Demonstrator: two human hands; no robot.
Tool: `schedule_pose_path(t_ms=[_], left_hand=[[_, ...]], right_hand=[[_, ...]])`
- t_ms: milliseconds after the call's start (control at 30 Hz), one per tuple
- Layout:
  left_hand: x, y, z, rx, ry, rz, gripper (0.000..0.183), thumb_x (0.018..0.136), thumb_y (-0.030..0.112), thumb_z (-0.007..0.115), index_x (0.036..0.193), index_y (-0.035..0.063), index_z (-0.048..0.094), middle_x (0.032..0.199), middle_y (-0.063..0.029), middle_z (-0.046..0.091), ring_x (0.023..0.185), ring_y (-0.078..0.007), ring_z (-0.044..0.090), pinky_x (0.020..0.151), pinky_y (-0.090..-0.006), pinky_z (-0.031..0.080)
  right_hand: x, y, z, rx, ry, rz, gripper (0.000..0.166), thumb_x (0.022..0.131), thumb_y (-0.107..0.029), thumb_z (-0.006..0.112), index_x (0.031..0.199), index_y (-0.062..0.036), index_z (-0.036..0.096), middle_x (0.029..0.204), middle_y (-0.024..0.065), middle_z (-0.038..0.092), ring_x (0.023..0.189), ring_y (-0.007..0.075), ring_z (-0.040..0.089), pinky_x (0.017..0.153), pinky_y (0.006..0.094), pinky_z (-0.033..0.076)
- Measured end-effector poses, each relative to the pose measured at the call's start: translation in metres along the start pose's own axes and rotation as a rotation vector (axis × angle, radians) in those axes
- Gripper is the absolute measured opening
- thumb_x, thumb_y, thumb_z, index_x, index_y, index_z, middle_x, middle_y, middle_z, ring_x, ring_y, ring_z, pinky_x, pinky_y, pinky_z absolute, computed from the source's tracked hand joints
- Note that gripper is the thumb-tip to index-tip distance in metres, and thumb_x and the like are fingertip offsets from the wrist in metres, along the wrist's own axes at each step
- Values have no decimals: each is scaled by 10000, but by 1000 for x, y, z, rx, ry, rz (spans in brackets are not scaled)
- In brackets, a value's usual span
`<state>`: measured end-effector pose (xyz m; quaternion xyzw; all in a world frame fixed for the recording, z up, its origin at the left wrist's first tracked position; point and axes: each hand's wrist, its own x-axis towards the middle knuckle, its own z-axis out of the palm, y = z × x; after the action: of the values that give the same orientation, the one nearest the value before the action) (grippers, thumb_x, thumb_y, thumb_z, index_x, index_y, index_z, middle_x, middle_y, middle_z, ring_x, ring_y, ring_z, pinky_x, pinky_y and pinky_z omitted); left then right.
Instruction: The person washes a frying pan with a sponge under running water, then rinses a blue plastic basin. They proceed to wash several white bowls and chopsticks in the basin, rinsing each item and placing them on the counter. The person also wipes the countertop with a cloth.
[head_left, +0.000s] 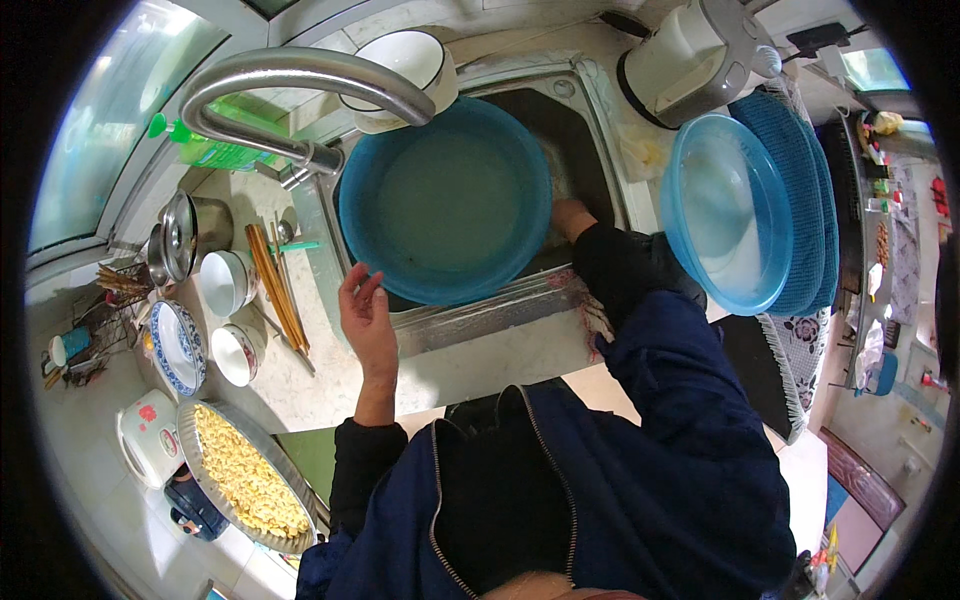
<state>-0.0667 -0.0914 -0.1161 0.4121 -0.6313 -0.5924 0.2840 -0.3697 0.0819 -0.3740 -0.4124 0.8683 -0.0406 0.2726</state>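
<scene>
A blue plastic basin (450, 199) with cloudy water stands in the metal sink (581, 165). At its near left rim is my left hand (369, 307), fingers loosely curled and nothing held in them; whether they touch the rim is unclear. My right hand (571, 218) reaches down into the sink beside the basin's right side, its fingers mostly hidden. The curved steel faucet (300, 71) extends over the basin's far left edge. Behind the basin, a white enamel bowl with a dark rim (401, 60) rests on another pale dish.
Left on the counter lie wooden chopsticks (276, 289), bowls (223, 283), a blue-patterned dish (178, 347) and a lidded metal pot (180, 232). A lighter blue basin (726, 214) stands right, near an electric kettle (686, 64). A tray of yellow pieces (247, 476) sits lower left.
</scene>
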Motion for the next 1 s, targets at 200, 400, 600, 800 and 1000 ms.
schedule_pose_path(t_ms=[200, 400, 600, 800, 1000], left_hand=[[-10, -9, -9, 87, 18, -16, 321, 828, -10, 471, 1148, -2, 458, 1141, -110, 502, 1004, -179, 529, 866, -281, 413], [-2, -19, -6, 61, -34, 1, 319, 828, -12, 457, 1146, 0, 459, 1131, -105, 508, 989, -171, 533, 831, -270, 428], [12, -21, 11, -48, -120, -58, 285, 841, 36, 496, 1123, 0, 475, 1058, -99, 538, 944, -153, 543, 809, -254, 432], [37, -13, 9, -101, -98, -79, 283, 854, 91, 519, 1118, -3, 479, 983, -79, 566, 898, -142, 544, 799, -248, 435], [125, 16, 48, -155, -22, -208, 584, 804, 348, 595, 1222, -9, 399, 1055, -135, 531, 981, -192, 520, 827, -294, 424]], right_hand=[[-73, -47, -129, -194, 190, -150, 138, 706, -51, 526, 839, -51, 563, 827, 193, 564, 769, 382, 571, 657, 441, 470], [-127, -133, -223, 274, 360, -207, 251, 650, 3, 548, 899, -14, 523, 868, 166, 519, 838, 364, 534, 691, 412, 446], [-12, -170, -105, -184, 198, -173, 400, 712, -105, 590, 1102, -78, 510, 1116, 179, 478, 1026, 336, 485, 822, 446, 432], [-19, -191, -69, -156, 42, -706, 314, 806, -124, 491, 1109, -55, 530, 1263, 166, 419, 1153, 366, 408, 954, 430, 353], [-9, -190, -54, -108, 17, -501, 300, 828, -164, 470, 1099, -55, 539, 1165, 157, 505, 1057, 334, 487, 884, 434, 394]])
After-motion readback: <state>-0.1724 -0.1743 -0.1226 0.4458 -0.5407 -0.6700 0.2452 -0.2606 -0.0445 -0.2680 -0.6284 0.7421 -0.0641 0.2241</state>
